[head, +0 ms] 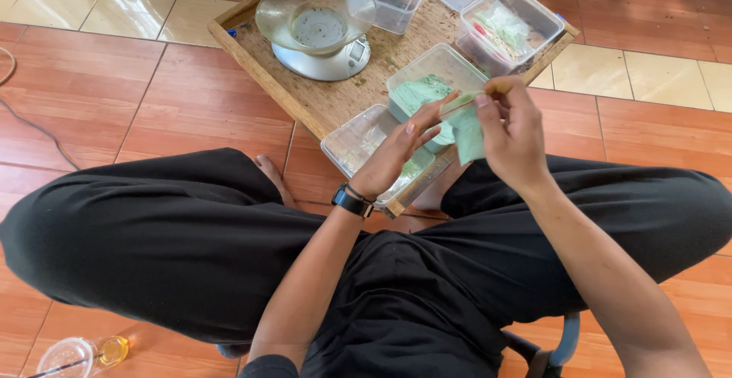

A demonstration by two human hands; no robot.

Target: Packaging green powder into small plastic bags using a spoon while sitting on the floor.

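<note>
Head view: we look down on a person sitting cross-legged on a red tiled floor (114,96), with a low wooden tray (320,104) just in front of the knees.
Right hand: our right hand (512,130) is closed on a pale green leaf piece (465,134), pinching its upper edge between thumb and fingers.
Left hand: our left hand (404,149) has its fingers stretched out and only loosely bent, the tips meeting the leaf's left edge; it steadies more than it grips.
Thin stick: a thin pale sliver seems to run from the left fingertips to the right thumb, though it is too fine for us to be sure what it is.
Where the leaf is: held in the air between both hands, above the near edge of the tray and just in front of a clear tub of green pieces (427,88).
Handling: we judge it very light, thin and limp, likely to fold or tear if pulled; the edges, held with light fingertip pressure, look the safest place to take it.
Around: a kitchen scale with a glass bowl (313,24) sits at the far left of the tray, more clear plastic tubs (511,27) at the far right, and an open lid or shallow tub (358,142) lies under the left wrist.
Wrist: a dark watch (351,201) is on the left arm.
</note>
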